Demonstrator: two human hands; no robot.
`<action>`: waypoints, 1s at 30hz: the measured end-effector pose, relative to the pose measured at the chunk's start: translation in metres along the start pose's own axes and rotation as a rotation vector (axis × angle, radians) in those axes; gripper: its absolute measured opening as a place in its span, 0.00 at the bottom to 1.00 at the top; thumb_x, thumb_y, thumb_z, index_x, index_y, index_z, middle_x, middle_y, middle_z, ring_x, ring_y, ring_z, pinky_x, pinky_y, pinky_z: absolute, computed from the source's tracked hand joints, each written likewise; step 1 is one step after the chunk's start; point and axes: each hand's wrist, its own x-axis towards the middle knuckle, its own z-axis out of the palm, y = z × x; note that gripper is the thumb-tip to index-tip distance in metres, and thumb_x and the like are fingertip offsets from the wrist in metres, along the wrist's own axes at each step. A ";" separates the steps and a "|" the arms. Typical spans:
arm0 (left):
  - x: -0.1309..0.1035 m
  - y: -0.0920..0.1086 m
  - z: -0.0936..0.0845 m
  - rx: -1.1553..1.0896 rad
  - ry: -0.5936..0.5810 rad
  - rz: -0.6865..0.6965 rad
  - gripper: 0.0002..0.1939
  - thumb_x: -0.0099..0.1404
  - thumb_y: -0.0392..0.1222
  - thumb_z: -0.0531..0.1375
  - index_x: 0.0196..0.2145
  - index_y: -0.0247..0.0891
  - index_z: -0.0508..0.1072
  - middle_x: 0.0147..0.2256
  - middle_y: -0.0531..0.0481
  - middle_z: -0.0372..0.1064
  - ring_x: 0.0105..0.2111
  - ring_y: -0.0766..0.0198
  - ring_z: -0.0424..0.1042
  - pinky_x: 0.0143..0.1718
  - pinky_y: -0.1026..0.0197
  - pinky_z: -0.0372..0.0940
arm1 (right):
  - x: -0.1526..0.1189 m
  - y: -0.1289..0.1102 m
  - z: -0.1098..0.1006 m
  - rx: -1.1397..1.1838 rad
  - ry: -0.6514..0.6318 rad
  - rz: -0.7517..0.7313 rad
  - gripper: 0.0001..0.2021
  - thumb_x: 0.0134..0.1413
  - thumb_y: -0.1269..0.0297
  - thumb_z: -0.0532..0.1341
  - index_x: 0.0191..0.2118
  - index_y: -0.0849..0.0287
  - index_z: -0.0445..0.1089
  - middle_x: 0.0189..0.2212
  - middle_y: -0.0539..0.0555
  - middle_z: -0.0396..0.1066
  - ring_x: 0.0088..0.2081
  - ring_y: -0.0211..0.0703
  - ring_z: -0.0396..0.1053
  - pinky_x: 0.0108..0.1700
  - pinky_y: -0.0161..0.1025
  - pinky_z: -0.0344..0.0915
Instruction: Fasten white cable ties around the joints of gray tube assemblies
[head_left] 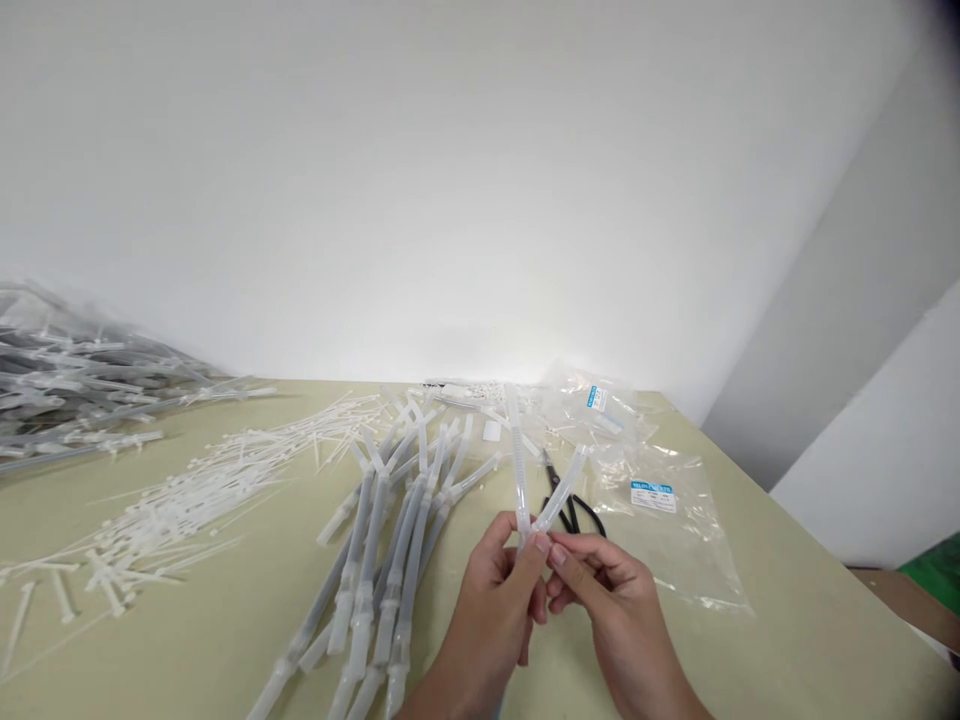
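A translucent corrugated tube assembly stands up from between my hands, its two white branches spreading in a V. My left hand is closed round the joint where the branches meet. Thumb and fingers of my right hand pinch at the same joint from the right; any small part between them is hidden. Left of my hands lies a pile of similar grey tubes with white branched ends. Black-handled scissors lie just beyond my right hand.
White cable ties are strewn across the left of the table. A large heap of tubes sits at the far left. Clear plastic bags with labels lie at the right and back, near the white wall.
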 end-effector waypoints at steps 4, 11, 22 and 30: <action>0.000 0.003 0.001 0.052 0.037 0.002 0.14 0.62 0.53 0.54 0.35 0.39 0.65 0.15 0.62 0.54 0.09 0.76 0.46 0.07 0.74 0.42 | -0.001 -0.001 0.000 -0.004 -0.014 0.001 0.11 0.46 0.59 0.67 0.33 0.61 0.75 0.20 0.53 0.72 0.23 0.42 0.69 0.27 0.40 0.66; 0.002 0.001 0.000 0.038 0.077 -0.019 0.14 0.62 0.54 0.54 0.33 0.39 0.63 0.13 0.64 0.51 0.08 0.76 0.45 0.07 0.73 0.39 | 0.001 0.001 0.004 0.101 -0.096 0.182 0.15 0.49 0.56 0.64 0.40 0.60 0.73 0.21 0.50 0.67 0.23 0.40 0.64 0.26 0.38 0.63; 0.006 -0.006 -0.015 0.209 0.103 0.118 0.17 0.60 0.56 0.55 0.34 0.39 0.67 0.15 0.60 0.56 0.13 0.74 0.52 0.13 0.72 0.47 | 0.002 0.000 -0.004 -0.373 -0.124 -0.040 0.18 0.52 0.50 0.59 0.21 0.58 0.63 0.22 0.47 0.57 0.26 0.38 0.57 0.27 0.34 0.56; 0.017 -0.009 -0.018 0.086 0.045 -0.062 0.25 0.58 0.64 0.52 0.32 0.37 0.68 0.11 0.61 0.53 0.08 0.73 0.46 0.09 0.68 0.42 | 0.006 0.001 -0.005 -0.453 -0.130 -0.084 0.18 0.53 0.52 0.58 0.20 0.57 0.62 0.22 0.47 0.55 0.26 0.39 0.54 0.27 0.35 0.52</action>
